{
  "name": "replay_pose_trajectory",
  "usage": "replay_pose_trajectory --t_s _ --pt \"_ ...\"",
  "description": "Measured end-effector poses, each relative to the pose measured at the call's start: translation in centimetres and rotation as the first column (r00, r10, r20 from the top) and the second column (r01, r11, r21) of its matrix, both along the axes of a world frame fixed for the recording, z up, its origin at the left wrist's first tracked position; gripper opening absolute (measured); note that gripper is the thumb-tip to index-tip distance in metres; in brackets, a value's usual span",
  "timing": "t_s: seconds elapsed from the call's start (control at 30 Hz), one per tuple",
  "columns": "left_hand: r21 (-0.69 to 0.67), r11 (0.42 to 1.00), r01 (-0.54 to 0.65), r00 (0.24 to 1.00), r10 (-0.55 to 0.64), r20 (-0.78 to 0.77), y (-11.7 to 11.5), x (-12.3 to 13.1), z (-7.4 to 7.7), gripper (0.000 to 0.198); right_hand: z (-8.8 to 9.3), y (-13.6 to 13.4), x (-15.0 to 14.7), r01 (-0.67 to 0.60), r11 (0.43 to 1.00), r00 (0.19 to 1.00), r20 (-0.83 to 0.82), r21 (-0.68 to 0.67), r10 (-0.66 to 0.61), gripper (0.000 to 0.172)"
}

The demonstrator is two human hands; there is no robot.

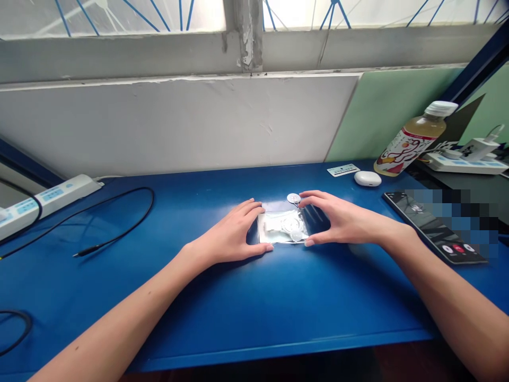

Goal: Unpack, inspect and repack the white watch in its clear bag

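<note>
A small clear plastic pouch (274, 229) lies flat on the blue table, with white parts inside that I cannot name. A round white disc (293, 198) lies at its far right corner. My left hand (233, 233) rests at the pouch's left edge, thumb on the near side and fingers on the far side, spread apart. On the other side, my right hand (338, 218) is curved open, its thumb at the near right corner and its fingertips beside the disc. Neither hand is closed around anything.
Right of my hands are a phone (431, 225), a white earbud case (368, 179), a small card (343, 170) and a drink bottle (411, 140). A power strip (51, 199) and a black cable (119, 196) lie left. Another power strip (469, 163) stands far right.
</note>
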State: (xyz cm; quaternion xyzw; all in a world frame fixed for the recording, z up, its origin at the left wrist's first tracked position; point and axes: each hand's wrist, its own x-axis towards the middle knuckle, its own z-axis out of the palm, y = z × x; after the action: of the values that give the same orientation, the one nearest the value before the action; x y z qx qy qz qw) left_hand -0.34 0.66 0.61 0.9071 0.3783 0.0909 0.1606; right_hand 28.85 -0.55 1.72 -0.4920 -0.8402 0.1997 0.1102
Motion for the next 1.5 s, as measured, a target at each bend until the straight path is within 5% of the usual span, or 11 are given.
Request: replay_pose_trajectory --t_s 0.3,0.57,0.97,1.17,1.33,1.5 --pt "-0.024 1.000 -0.014 1.000 0.014 0.022 0.1 0.0 -0.1 0.082 0.1 -0.1 0.4 -0.024 1.000 1.000 -0.016 0.002 0.024 0.069" --pt "-0.035 0.999 -0.003 0.999 0.004 0.043 -0.1 0.1 0.1 0.078 0.1 -0.1 0.3 -0.043 0.999 0.999 -0.006 0.020 0.043 0.086" --pt "-0.025 1.000 -0.014 1.000 0.014 -0.004 -0.7 0.3 -0.3 0.092 -0.3 -0.5 -0.2 -0.084 0.996 0.996 -0.011 0.025 0.084 0.068" --pt "-0.009 0.999 -0.035 0.999 0.035 -0.021 -0.6 0.3 -0.6 0.073 -0.6 -0.7 -0.7 -0.144 0.983 0.989 -0.006 0.113 0.145 0.080" --pt "-0.018 1.000 -0.024 1.000 0.024 -0.002 -0.5 0.4 -0.4 0.067 0.0 -0.7 -1.4 -0.192 0.946 0.977 -0.044 0.262 0.211 0.036" --pt "-0.097 0.995 0.017 0.959 0.011 0.282 -0.8 0.8 0.4 0.049 0.4 -0.9 -2.1 -0.033 0.944 0.935 -0.323 0.327 0.145 0.026"
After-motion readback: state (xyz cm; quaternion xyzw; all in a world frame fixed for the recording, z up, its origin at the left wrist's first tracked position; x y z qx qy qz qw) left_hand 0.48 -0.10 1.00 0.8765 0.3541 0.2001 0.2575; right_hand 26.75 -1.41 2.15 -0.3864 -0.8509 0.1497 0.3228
